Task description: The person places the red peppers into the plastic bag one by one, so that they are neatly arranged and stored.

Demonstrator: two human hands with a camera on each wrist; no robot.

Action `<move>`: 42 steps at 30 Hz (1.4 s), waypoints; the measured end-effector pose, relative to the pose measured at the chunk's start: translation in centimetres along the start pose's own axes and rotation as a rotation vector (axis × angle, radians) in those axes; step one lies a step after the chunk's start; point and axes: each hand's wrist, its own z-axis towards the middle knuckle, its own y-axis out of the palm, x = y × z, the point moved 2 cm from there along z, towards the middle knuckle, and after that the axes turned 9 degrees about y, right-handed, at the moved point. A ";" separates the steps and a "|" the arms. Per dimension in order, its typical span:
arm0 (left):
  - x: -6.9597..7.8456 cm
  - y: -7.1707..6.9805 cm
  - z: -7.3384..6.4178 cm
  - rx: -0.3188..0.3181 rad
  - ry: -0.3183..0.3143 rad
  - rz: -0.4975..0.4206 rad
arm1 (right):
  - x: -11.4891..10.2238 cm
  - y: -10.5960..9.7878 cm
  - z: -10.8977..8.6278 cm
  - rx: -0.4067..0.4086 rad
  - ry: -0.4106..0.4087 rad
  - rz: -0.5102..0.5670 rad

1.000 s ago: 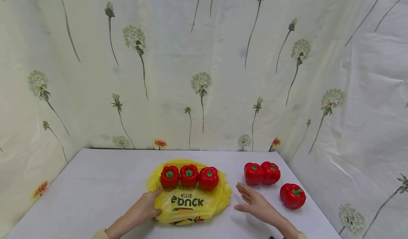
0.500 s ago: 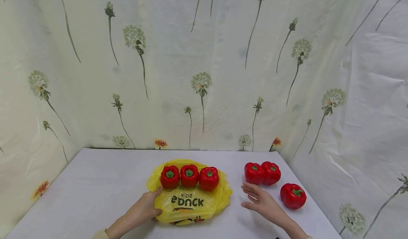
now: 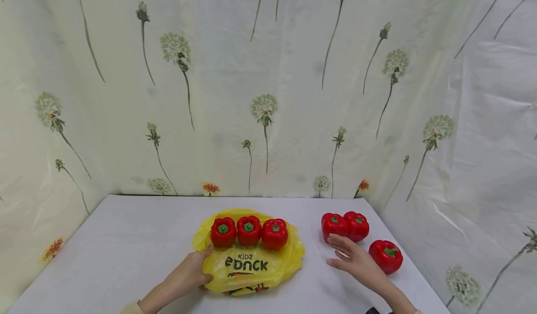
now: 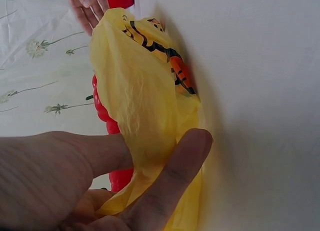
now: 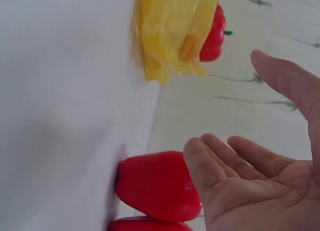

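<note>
A yellow plastic bag (image 3: 283,265) with dark lettering lies on the table. Over its far half stand three red bell peppers (image 3: 249,230) in a row, green stems showing. My left hand (image 3: 189,272) grips the bag's near left edge; in the left wrist view the yellow film (image 4: 142,86) runs between thumb and fingers. My right hand (image 3: 356,260) is held right of the bag, fingers extended, thumb apart, palm toward the bag, holding nothing. Just beyond its fingertips is a red bell pepper (image 3: 333,225), also large in the right wrist view (image 5: 160,186).
A second pepper (image 3: 356,225) stands against the one beyond my right hand. Another pepper (image 3: 385,256) lies near the right edge of the white table (image 3: 138,239). Pale curtains (image 3: 226,95) with a dandelion print hang behind and at both sides.
My right hand has moved right and slightly forward, away from the bag and closer to the peppers on the right. The left hand, bag and peppers stay put.
</note>
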 end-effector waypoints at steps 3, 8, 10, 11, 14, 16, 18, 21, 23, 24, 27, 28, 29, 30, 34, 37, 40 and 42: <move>0.0 0.0 0.0 0.004 -0.004 -0.008 | 0.1 -0.7 -0.1 0.019 -0.015 -0.007; 0.0 0.1 -0.1 0.009 0.001 -0.019 | 0.0 -1.9 -0.4 0.048 -0.026 -0.026; 0.0 0.1 -0.1 0.012 0.005 -0.014 | -0.1 -2.5 -0.5 0.050 -0.028 -0.027; 0.0 0.1 -0.1 0.012 0.006 -0.013 | 0.0 -2.8 -0.5 0.044 -0.030 -0.022; 0.0 0.1 -0.1 0.013 0.011 -0.008 | 0.2 -3.5 -0.7 0.020 -0.044 -0.012; 0.0 0.1 -0.1 0.013 0.012 -0.009 | 0.3 -3.9 -0.7 0.010 -0.057 -0.006; 0.0 0.1 -0.1 0.013 0.013 -0.013 | 0.4 -4.3 -0.8 0.007 -0.078 -0.007; 0.1 0.1 -0.1 0.013 0.012 -0.022 | 0.4 -5.0 -0.8 0.018 -0.101 -0.014; 0.1 0.1 -0.2 0.013 0.015 -0.025 | 0.4 -5.5 -0.9 0.032 -0.104 -0.034; 0.1 0.1 -0.2 0.013 0.016 -0.027 | 0.4 -5.7 -1.0 0.039 -0.109 -0.049; 0.1 0.1 -0.2 0.012 0.016 -0.031 | 0.6 -6.5 -1.2 0.065 -0.096 -0.074; 0.1 0.1 -0.2 0.012 0.015 -0.031 | 0.7 -6.7 -1.3 0.066 -0.102 -0.077; 0.1 0.1 -0.2 0.011 0.015 -0.032 | 0.7 -7.0 -1.3 0.065 -0.108 -0.079; 0.1 0.1 -0.2 0.011 0.014 -0.032 | 0.8 -7.2 -1.3 0.065 -0.117 -0.079; 0.1 0.1 -0.1 0.011 0.012 -0.027 | 1.0 -8.2 -1.4 0.071 -0.142 -0.111; 0.1 0.0 -0.1 0.010 0.011 -0.027 | 1.1 -9.1 -1.5 0.093 -0.126 -0.151; 0.1 0.0 -0.1 0.008 0.015 -0.031 | 1.3 -9.8 -1.6 0.108 -0.100 -0.174; 0.0 0.0 -0.1 0.007 0.016 -0.029 | 1.6 -10.3 -1.6 0.116 -0.078 -0.182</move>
